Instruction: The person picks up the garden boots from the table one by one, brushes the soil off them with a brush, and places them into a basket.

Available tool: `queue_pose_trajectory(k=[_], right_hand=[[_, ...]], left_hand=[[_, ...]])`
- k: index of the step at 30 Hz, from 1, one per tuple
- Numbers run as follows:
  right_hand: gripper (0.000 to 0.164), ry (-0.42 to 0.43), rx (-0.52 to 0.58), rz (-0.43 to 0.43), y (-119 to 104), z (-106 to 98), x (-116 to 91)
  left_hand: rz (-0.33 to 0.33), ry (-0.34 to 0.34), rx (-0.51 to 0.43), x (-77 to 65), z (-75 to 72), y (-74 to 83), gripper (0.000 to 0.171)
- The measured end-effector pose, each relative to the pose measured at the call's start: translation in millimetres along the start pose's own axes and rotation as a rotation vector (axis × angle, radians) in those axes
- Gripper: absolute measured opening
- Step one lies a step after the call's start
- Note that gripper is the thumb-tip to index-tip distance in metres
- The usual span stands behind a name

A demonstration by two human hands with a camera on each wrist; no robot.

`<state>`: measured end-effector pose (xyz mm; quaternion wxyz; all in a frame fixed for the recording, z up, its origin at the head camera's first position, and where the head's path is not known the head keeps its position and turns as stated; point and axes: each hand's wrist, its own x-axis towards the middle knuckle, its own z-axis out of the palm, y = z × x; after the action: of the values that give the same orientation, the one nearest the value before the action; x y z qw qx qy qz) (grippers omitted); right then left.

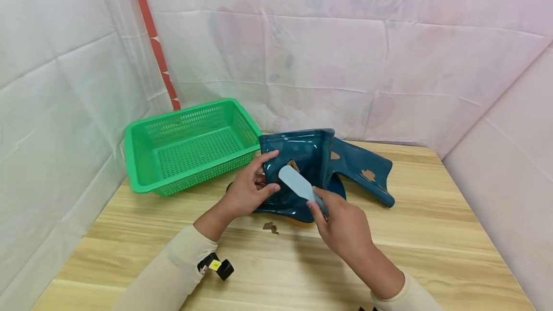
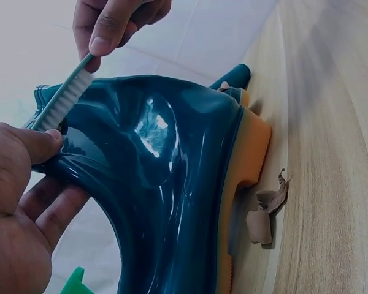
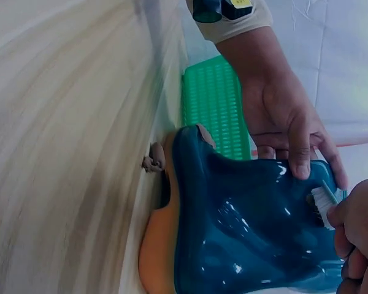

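Note:
A glossy dark teal rain boot [image 1: 298, 152] with an orange sole [image 2: 248, 147] stands on the table. My left hand [image 1: 248, 184] grips its shaft near the top opening, thumb on the outside as the left wrist view shows. In my right hand [image 1: 345, 222] is the handle of a pale blue-grey scrubbing brush [image 1: 297, 181]. Its white bristles [image 2: 70, 98] face the boot's shaft, at a brown mud patch [image 1: 294, 164]. A second teal boot [image 1: 363, 162] lies on its side behind, with brown patches on its shaft.
A green plastic basket [image 1: 194, 148] with perforated sides stands at the back left, close to the boots. Brown crumbled pieces [image 1: 270, 227] lie on the wooden table [image 1: 432, 234] in front of the boot. White sheets [image 1: 345, 61] hang behind and at both sides.

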<state>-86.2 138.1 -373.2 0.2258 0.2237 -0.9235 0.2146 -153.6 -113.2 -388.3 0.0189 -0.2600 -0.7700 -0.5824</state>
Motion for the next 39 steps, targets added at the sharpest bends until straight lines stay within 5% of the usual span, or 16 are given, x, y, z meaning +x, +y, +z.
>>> queue_pose_trajectory(k=[5,13,21,26,34,39], right_hand=[[0.037,0.003,0.012,0.027,2,-8,-3],[0.040,-0.032,0.050,-0.062,-6,-2,2],[0.038,-0.016,-0.033,-0.020,0,-5,1],[0.037,-0.016,0.006,0.022,1,-14,-2],[0.040,-0.040,0.051,-0.057,-2,-9,0],[0.038,-0.023,0.007,-0.010,1,-7,2]], left_hand=[[-0.016,-0.003,0.003,1.1,0.6,-0.6,0.075],[-0.001,0.012,-0.002,1.0,0.7,-1.3,0.074],[-0.006,-0.011,-0.011,0.0,0.1,-0.1,0.075],[-0.020,-0.008,-0.020,1.5,-0.8,0.3,0.075],[-0.007,0.003,-0.014,1.2,0.2,-0.7,0.074],[0.011,0.000,0.000,-0.8,-0.2,-1.4,0.074]])
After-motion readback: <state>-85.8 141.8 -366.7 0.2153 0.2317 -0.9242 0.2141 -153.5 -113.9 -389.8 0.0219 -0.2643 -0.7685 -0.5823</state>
